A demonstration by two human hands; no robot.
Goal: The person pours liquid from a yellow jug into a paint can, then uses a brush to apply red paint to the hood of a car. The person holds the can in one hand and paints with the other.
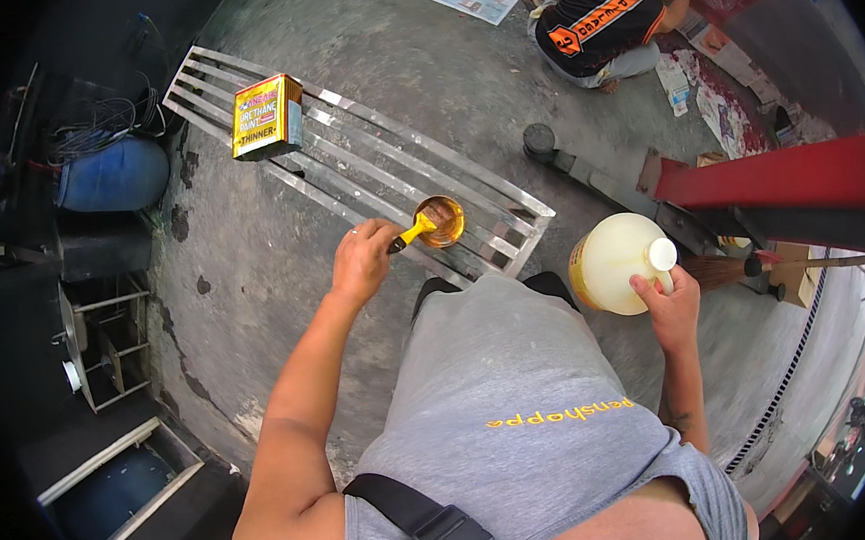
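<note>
My left hand [361, 255] grips a yellow paintbrush [412, 231] by its handle, its tip at a small open round can [449, 214] with brownish contents. That can rests on a slatted metal bench or frame [364, 144] lying across the upper middle. My right hand [670, 298] is closed on the handle of a large translucent pale jug [608, 268] with a white cap, held beside my body to the right of the can. A yellow rectangular thinner can [263, 113] stands on the slats toward the upper left.
A co-worker [596, 23] crouches at upper right by red-stained newspapers [717, 110]. A red steel beam [767, 171] and a broom [714, 275] are at right. A blue drum [110, 177], cables and metal frames [107, 348] line the left side of the grey floor [240, 243].
</note>
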